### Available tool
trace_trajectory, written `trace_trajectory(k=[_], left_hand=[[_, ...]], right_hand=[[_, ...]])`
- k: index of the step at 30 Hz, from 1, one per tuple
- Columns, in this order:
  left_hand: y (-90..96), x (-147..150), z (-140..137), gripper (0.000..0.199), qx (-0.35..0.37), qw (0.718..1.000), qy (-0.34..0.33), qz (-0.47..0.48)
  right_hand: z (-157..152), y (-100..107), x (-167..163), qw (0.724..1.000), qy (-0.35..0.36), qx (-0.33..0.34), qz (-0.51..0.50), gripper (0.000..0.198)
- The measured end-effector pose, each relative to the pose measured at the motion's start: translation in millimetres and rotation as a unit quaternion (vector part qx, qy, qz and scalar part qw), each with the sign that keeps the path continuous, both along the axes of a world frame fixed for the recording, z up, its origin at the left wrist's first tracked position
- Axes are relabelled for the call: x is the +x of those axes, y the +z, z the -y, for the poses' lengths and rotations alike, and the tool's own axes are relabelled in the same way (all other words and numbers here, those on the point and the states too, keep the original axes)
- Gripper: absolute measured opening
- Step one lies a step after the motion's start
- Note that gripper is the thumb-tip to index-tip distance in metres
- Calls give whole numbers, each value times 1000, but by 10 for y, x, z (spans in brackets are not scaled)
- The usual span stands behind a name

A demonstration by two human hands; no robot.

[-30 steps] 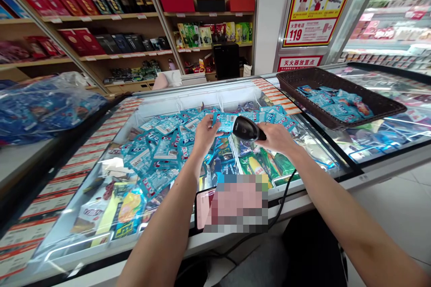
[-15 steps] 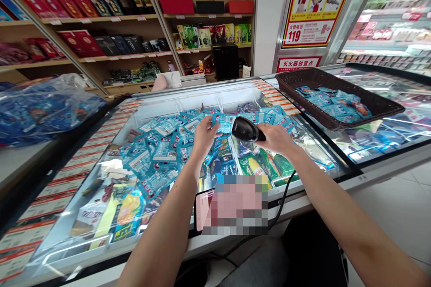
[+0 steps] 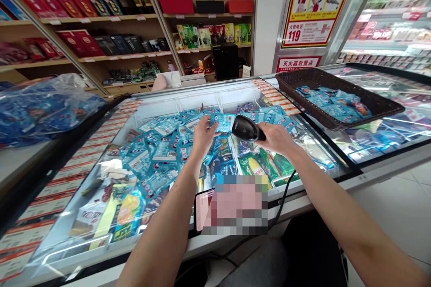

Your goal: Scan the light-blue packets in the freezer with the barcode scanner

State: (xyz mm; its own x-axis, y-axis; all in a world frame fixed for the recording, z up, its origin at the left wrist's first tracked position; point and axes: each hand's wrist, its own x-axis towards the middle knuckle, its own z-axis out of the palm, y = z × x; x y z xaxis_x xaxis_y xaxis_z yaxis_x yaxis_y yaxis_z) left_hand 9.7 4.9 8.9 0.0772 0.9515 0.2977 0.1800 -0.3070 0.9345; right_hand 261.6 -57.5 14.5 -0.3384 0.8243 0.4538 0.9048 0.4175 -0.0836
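Note:
My left hand (image 3: 204,136) pinches the left end of a blue snack packet (image 3: 225,122), whose printed side with a barcode faces me. Wrapped around the handle of a black barcode scanner (image 3: 246,129) is my right hand (image 3: 276,137). The scanner's head points left and covers the packet's right end; whether the two touch I cannot tell. Many more blue packets (image 3: 165,148) lie heaped on the glass top of the chest freezer (image 3: 129,258) beneath my hands. From the scanner side a black cable (image 3: 286,193) runs down over the freezer's front edge.
A brown woven basket (image 3: 340,122) with blue packets stands on the freezer at right. On the left rests a clear plastic bag (image 3: 50,107) full of blue packets. A phone (image 3: 204,210), partly blurred out, lies at the front edge. Stocked shelves (image 3: 141,15) rise behind.
The packet in my left hand has shifted very slightly. Both hands and the scanner stay almost where they were.

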Motion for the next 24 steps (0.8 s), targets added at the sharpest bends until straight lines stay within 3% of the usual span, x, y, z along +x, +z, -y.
trace_trajectory(k=[12, 15, 20, 24], left_hand=[[29, 20, 14, 29, 2, 1000, 5, -6], [11, -13, -10, 31, 32, 995, 63, -64], [61, -116, 0, 43, 125, 941, 216, -229], [160, -125, 97, 53, 191, 893, 259, -313]], right_hand=[[3, -5, 7, 1000, 5, 5, -7, 34], [14, 19, 10, 1000, -12, 9, -4, 33], [-28, 1, 50, 998, -55, 18, -16, 27], [-75, -31, 93, 996, -75, 27, -29, 26]])
